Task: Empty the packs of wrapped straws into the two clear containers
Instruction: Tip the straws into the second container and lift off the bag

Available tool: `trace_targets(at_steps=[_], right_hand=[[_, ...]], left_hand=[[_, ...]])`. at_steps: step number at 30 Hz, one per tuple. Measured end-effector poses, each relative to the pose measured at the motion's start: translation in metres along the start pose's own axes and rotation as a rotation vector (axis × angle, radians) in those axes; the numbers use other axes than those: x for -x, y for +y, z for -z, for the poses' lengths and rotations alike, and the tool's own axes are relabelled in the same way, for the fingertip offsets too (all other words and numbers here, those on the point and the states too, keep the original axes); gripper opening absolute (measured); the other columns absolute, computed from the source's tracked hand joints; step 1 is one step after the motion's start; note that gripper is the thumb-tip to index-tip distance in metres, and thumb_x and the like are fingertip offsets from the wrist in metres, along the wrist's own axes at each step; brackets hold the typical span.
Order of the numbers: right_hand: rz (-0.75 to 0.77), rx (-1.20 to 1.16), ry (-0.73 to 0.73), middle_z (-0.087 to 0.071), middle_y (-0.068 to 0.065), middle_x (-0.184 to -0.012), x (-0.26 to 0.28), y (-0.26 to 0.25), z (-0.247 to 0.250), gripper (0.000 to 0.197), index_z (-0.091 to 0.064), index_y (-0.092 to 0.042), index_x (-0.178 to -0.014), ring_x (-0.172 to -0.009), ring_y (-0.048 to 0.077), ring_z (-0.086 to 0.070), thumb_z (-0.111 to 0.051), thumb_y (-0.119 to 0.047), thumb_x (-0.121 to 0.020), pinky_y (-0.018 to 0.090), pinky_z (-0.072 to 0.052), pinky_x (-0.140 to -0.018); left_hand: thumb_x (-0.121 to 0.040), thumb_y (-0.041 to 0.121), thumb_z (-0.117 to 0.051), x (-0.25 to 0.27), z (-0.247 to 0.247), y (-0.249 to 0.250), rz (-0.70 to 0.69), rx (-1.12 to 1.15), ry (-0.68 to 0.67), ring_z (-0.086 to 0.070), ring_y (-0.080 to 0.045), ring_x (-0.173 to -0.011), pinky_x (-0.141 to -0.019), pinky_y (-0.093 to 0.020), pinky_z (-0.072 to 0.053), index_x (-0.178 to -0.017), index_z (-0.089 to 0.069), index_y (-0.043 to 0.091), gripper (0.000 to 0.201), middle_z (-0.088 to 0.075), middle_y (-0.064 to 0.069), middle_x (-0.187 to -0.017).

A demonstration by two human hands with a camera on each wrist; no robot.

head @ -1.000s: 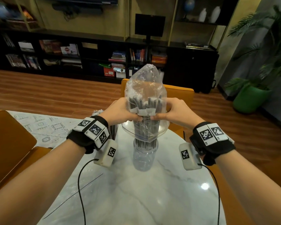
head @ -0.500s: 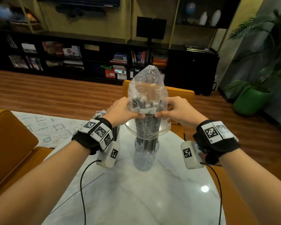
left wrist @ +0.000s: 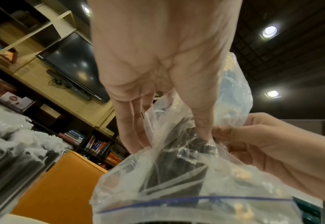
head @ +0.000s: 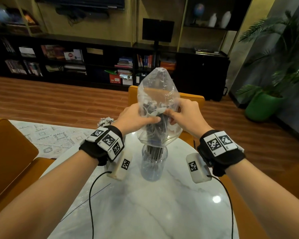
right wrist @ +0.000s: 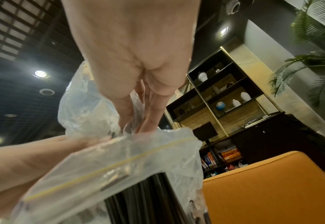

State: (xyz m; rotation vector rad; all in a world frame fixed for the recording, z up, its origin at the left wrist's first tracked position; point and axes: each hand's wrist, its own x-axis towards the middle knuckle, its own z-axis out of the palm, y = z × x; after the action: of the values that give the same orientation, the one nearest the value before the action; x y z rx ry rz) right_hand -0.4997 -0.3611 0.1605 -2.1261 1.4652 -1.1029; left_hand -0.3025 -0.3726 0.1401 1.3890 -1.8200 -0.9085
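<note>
A clear zip pack [head: 158, 94] of dark wrapped straws [head: 156, 128] is held upside down over a clear container [head: 154, 165] on the marble table [head: 154, 204]. The straws hang out of the pack's mouth into the container. My left hand [head: 136, 118] grips the pack from the left, thumb across its front. My right hand [head: 183, 114] pinches it from the right. The wrist views show the pack [left wrist: 186, 174] [right wrist: 119, 159] squeezed between thumbs and fingers. A second container [head: 107, 121], full of wrapped straws, stands behind my left wrist, mostly hidden.
Orange chairs stand at the left [head: 10, 152] and beyond the table [head: 192, 99]. A potted plant [head: 262, 107] is on the floor at the right. Dark shelving [head: 110, 62] lines the far wall. Wrist cables [head: 91, 195] trail over the table.
Both hands have lifted the pack a little and shifted their hold. The straw bundle has slid lower, leaving the top of the pack slack and hollow.
</note>
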Motion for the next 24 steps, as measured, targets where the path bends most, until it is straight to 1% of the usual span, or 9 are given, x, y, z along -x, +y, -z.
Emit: trace_targets(at_steps=[4,7,10,12,14,16,18,21,24], right_hand=[[-0.004,0.161,-0.004,-0.072,0.006,-0.084,0.001,0.006,0.001,0.029,-0.068,-0.011,-0.094,-0.07,0.023,-0.069,-0.067,-0.039,-0.086,0.044,-0.059,-0.065],[-0.036,0.285,0.006,-0.071,0.004,-0.082,-0.004,0.006,0.004,0.039,-0.067,-0.013,-0.088,-0.076,0.024,-0.067,-0.069,-0.051,-0.08,0.041,-0.057,-0.069],[-0.061,0.168,-0.022,-0.072,0.007,-0.077,-0.006,0.005,0.006,0.04,-0.068,-0.006,-0.088,-0.066,0.021,-0.069,-0.072,-0.045,-0.08,0.045,-0.06,-0.065],[-0.052,0.102,-0.049,-0.072,0.005,-0.078,-0.005,0.002,0.006,0.03,-0.067,-0.008,-0.094,-0.062,0.017,-0.07,-0.07,-0.036,-0.085,0.042,-0.061,-0.063],[-0.045,0.113,-0.063,-0.072,0.001,-0.079,-0.004,-0.002,0.007,0.025,-0.067,-0.016,-0.098,-0.06,0.015,-0.07,-0.067,-0.038,-0.087,0.04,-0.062,-0.063],[-0.04,0.166,-0.061,-0.073,0.002,-0.08,-0.006,-0.005,0.007,0.028,-0.068,-0.019,-0.095,-0.059,0.015,-0.07,-0.065,-0.045,-0.087,0.04,-0.061,-0.064],[-0.043,0.139,-0.066,-0.073,0.004,-0.081,-0.009,-0.005,0.006,0.024,-0.068,-0.016,-0.092,-0.06,0.017,-0.07,-0.067,-0.04,-0.087,0.043,-0.061,-0.065],[-0.024,0.106,-0.049,-0.067,-0.001,-0.074,-0.012,-0.009,0.002,0.013,-0.064,-0.019,-0.082,-0.064,0.02,-0.067,-0.071,-0.03,-0.085,0.048,-0.059,-0.07],[0.025,0.144,0.001,-0.064,-0.008,-0.072,-0.012,-0.013,0.003,0.015,-0.057,-0.03,-0.081,-0.07,0.02,-0.066,-0.07,-0.037,-0.083,0.048,-0.058,-0.071]], left_hand=[[-0.079,0.029,-0.078,0.001,0.0,0.003,-0.036,-0.003,0.041,-0.068,-0.015,-0.096,-0.086,-0.04,-0.058,-0.1,-0.068,0.025,0.024,-0.073,0.009,-0.097],[-0.082,0.011,-0.075,0.0,0.0,0.008,-0.118,0.017,0.027,-0.065,-0.016,-0.097,-0.08,-0.035,-0.057,-0.102,-0.059,0.027,0.03,-0.065,0.014,-0.095],[-0.081,0.012,-0.077,-0.001,0.002,0.009,-0.12,0.03,0.022,-0.065,-0.006,-0.082,-0.063,-0.021,-0.056,-0.093,-0.06,0.031,0.028,-0.067,0.014,-0.091],[-0.078,0.026,-0.08,-0.003,0.004,0.004,-0.108,-0.004,0.052,-0.064,0.0,-0.082,-0.064,-0.017,-0.051,-0.093,-0.065,0.032,0.022,-0.068,0.018,-0.087],[-0.074,0.051,-0.077,-0.002,0.007,0.0,-0.095,-0.053,0.068,-0.066,-0.005,-0.089,-0.074,-0.025,-0.052,-0.104,-0.07,0.031,0.037,-0.072,0.017,-0.092],[-0.076,0.056,-0.072,-0.002,0.008,-0.001,-0.056,-0.028,0.043,-0.068,-0.007,-0.085,-0.071,-0.029,-0.055,-0.106,-0.07,0.033,0.037,-0.073,0.015,-0.09],[-0.085,0.037,-0.072,-0.002,0.007,0.0,-0.057,0.019,0.019,-0.07,-0.013,-0.084,-0.065,-0.034,-0.06,-0.095,-0.067,0.035,0.011,-0.073,0.012,-0.087],[-0.085,0.015,-0.073,-0.002,0.008,0.005,-0.07,0.092,0.015,-0.072,-0.024,-0.094,-0.074,-0.048,-0.062,-0.1,-0.068,0.02,0.017,-0.074,-0.003,-0.099],[-0.081,0.009,-0.076,-0.006,0.013,0.008,-0.11,0.111,0.068,-0.072,-0.025,-0.095,-0.077,-0.043,-0.061,-0.107,-0.068,0.008,0.027,-0.074,-0.008,-0.102]])
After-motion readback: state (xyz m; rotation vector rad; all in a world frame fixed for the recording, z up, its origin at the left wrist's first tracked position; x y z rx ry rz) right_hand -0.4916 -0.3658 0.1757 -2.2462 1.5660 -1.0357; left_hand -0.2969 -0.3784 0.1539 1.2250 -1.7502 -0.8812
